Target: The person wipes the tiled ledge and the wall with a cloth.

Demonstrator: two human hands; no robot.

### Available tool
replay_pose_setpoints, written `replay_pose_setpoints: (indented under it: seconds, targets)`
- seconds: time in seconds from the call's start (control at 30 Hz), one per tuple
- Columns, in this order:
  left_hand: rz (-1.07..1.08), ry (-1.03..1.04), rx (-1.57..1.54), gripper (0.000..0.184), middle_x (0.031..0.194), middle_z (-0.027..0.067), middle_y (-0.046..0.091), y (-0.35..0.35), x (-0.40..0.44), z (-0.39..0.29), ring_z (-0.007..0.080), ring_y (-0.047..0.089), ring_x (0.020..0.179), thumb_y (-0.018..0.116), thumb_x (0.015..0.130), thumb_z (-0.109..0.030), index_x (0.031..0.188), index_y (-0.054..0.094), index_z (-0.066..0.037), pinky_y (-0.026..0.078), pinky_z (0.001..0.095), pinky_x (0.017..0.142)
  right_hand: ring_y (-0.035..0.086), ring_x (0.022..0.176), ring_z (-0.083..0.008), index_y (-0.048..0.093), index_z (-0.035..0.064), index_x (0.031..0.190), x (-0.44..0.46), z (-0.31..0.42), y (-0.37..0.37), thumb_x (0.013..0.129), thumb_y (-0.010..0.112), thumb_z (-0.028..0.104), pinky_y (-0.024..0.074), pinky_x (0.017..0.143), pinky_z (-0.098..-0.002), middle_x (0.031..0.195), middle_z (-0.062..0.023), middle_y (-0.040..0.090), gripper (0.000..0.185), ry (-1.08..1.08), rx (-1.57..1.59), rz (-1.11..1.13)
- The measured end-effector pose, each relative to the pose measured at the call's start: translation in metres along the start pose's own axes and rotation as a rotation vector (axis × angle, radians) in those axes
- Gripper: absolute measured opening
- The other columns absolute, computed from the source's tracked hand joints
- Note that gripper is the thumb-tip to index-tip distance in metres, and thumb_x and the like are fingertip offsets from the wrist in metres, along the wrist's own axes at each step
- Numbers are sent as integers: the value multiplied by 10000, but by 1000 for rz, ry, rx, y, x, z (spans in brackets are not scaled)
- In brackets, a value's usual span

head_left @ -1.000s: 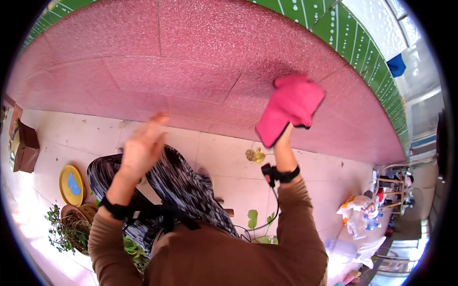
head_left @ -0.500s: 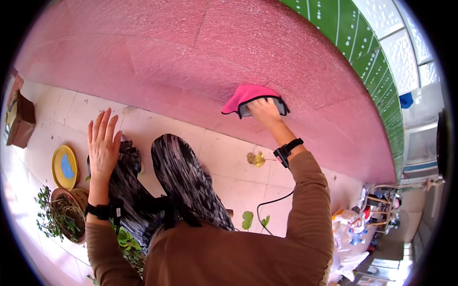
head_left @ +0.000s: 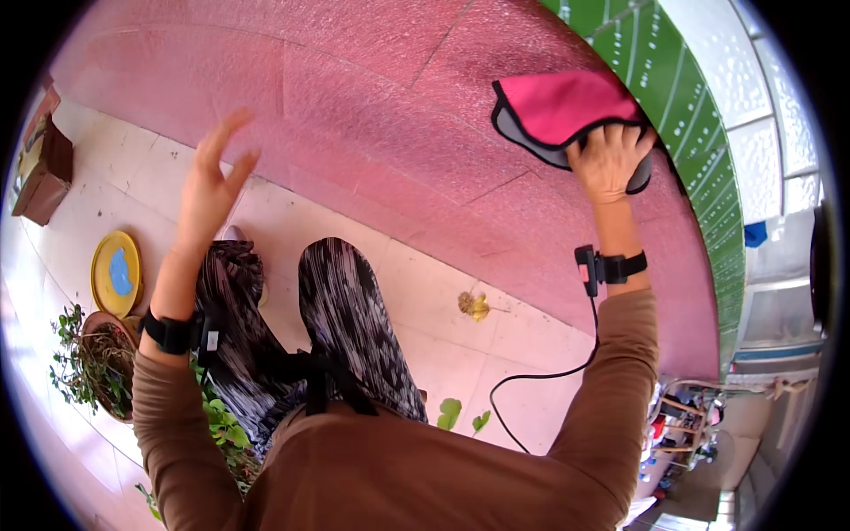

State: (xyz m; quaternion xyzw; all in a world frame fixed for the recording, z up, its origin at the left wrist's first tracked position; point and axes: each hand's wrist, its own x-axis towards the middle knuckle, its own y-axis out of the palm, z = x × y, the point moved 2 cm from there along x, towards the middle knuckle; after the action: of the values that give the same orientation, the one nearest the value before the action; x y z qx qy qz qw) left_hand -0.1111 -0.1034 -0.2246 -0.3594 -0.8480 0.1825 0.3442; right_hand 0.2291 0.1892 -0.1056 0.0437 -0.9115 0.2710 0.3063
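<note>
Our right hand, gripping the black-edged pink-and-gray cloth, has shifted it across the red tiled surface to beside the green tile border; we judge the work has reached that edge. Our left hand is raised, open and empty.

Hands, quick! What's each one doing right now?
Left hand: open, holding nothing.
Right hand: holding the pink cloth, fingers at its dark edge.

Tiled floor, withered sprig, brown box
</note>
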Motion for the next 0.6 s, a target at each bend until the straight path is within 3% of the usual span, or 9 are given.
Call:
replay_pose_setpoints:
  seconds: [0.07,0.13,0.2,0.23,0.3,0.37,0.47,0.53,0.6]
  targets:
    - [-59,-164,-276,353,1211,76,571,1,21,-5,213,501,1158,612,853,-183,1174,556,-47,353,324,985,482,961,-350,637,111,849,0,16,5,670,667,401,312,874,-613,884,-82,544,343,-67,-77,1]
    - [-67,-295,-617,329,1157,35,599,-3,38,-27,135,499,1119,597,883,-214,1168,573,-51,346,274,970,500,950,-336,635,130,890,-6,47,22,697,637,368,323,877,-612,927,-66,559,306,-113,98,-33]
    - [-51,-267,-641,320,1146,21,598,1,42,-38,114,498,1100,579,889,-201,1178,573,-64,350,264,959,501,1077,-306,636,101,1022,-27,88,46,718,592,303,393,845,-542,1130,-63,574,367,-100,253,632]
    - [-7,-263,-636,327,1174,38,587,3,40,-47,125,500,1125,548,903,-207,1193,559,-56,367,279,955,517,1054,-268,633,107,1019,-55,109,79,748,581,277,423,816,-476,1115,-50,578,324,-334,259,376]
    - [30,-255,-630,336,1202,54,576,-2,37,-68,137,503,1151,516,918,-214,1209,546,-49,384,294,951,542,1027,-213,631,116,1014,-66,138,98,795,548,204,459,805,-371,1101,-39,587,250,-475,441,195]
    - [53,-254,-791,298,1159,38,600,-15,31,-92,135,524,1108,546,903,-198,1170,578,-68,377,276,934,552,1023,-197,631,119,1011,-64,163,100,811,526,156,463,824,-331,1100,-42,591,229,-395,626,268]
    - [66,-153,-856,369,1174,85,589,-42,33,-132,155,549,1091,448,942,-272,1223,516,-42,419,273,887,560,1057,-208,602,99,1082,-88,197,130,824,483,88,450,903,-348,1120,-65,597,285,-17,1243,572]
    - [38,-87,-963,379,1119,75,606,-54,35,-161,140,573,1022,429,947,-301,1207,519,-40,444,260,834,606,989,-197,605,51,1050,-75,204,110,882,543,168,457,853,-335,1018,-78,639,214,-581,599,82]
    - [46,-24,-1071,374,1095,72,609,-60,36,-180,136,575,999,431,945,-304,1195,523,-42,447,263,826,586,1029,-178,596,27,1061,-56,185,94,877,551,138,450,864,-341,1044,-89,632,220,149,1552,598]
